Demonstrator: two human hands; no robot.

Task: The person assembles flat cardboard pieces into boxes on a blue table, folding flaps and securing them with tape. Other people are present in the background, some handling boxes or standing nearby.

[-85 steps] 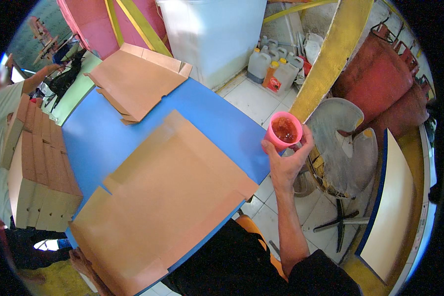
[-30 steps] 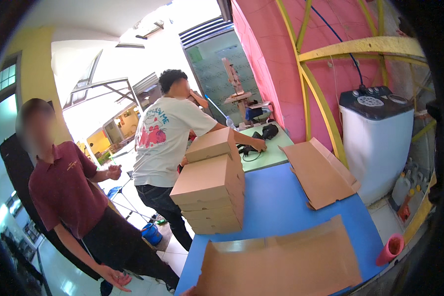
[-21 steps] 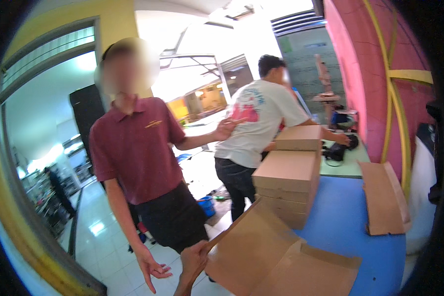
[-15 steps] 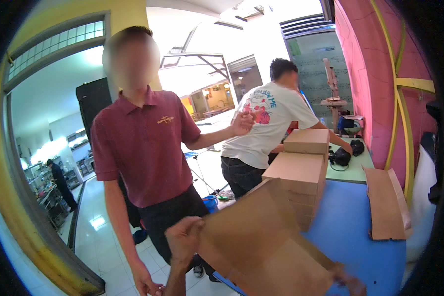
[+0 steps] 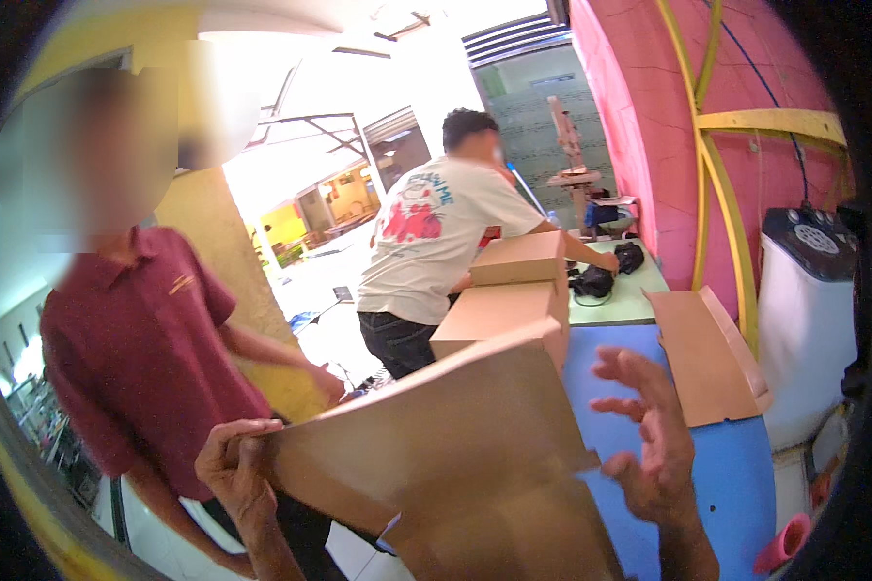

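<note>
A large brown cardboard sheet (image 5: 436,455), creased into panels, is held up in front of me. My left hand (image 5: 245,474) pinches its left edge between thumb and fingers. Just off its right edge, my right hand (image 5: 649,436) is raised with fingers spread and nothing in it. Behind the sheet, stacked brown cardboard boxes (image 5: 499,312) stand on the blue table (image 5: 591,373); the sheet hides their lower part. A flat, folded cardboard piece (image 5: 707,358) lies on the table's right side.
A person in a maroon shirt (image 5: 155,329) stands close at the left. Another in a white T-shirt (image 5: 436,232) leans over a pale green table (image 5: 615,308) toward black objects (image 5: 591,282). At the right are a white machine (image 5: 809,320) and a pink roll (image 5: 783,542).
My view has swung right. The cardboard has been tilted up, and my right hand has come off its lower right edge and opened. The person in maroon has lowered a raised hand.
</note>
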